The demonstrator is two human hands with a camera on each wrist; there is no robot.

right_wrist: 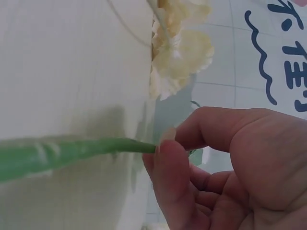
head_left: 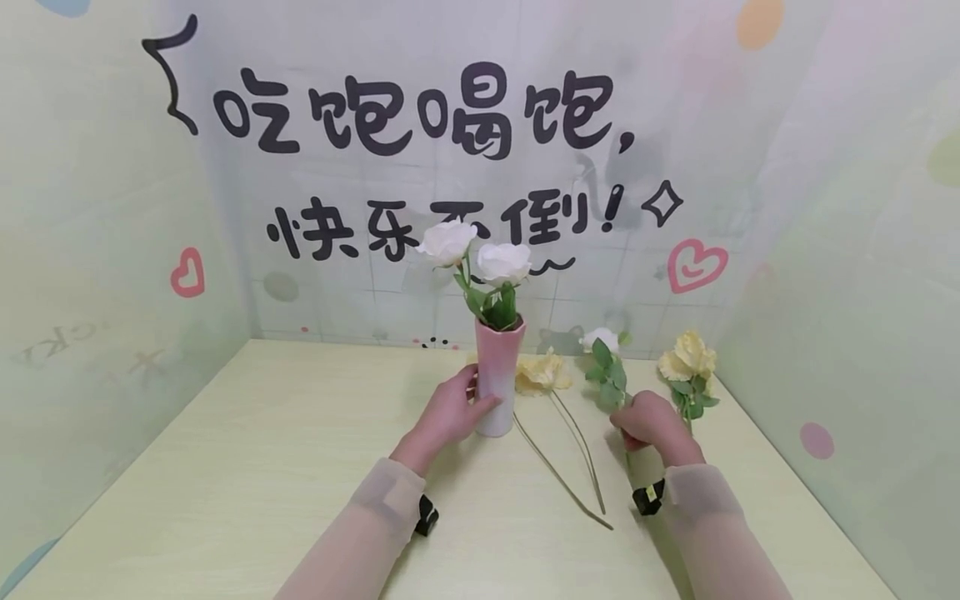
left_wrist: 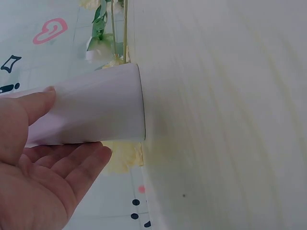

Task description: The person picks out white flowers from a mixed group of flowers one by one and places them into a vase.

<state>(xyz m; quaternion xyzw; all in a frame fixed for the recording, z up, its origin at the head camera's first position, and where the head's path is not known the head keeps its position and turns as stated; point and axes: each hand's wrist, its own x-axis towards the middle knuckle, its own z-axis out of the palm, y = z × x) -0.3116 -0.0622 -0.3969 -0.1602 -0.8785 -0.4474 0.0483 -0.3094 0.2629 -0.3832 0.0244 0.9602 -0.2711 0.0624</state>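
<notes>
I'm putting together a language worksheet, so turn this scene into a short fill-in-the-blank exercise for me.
1. The left hand holds a vase whose top part is coloured ____.
2. The right hand pinches a flower's long green ____.
3. The two flowers showing above the vase are ____.
4. The petals low down, just right of the vase, are ____.

Missing words: pink; stem; white; yellow.

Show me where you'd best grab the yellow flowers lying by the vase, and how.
Pinch the bare stems, I'd judge, coming from above on the near side: they stretch out thin and leafless past the vase, whereas the ruffled yellow petals spread wide and look easily crushed.
</notes>
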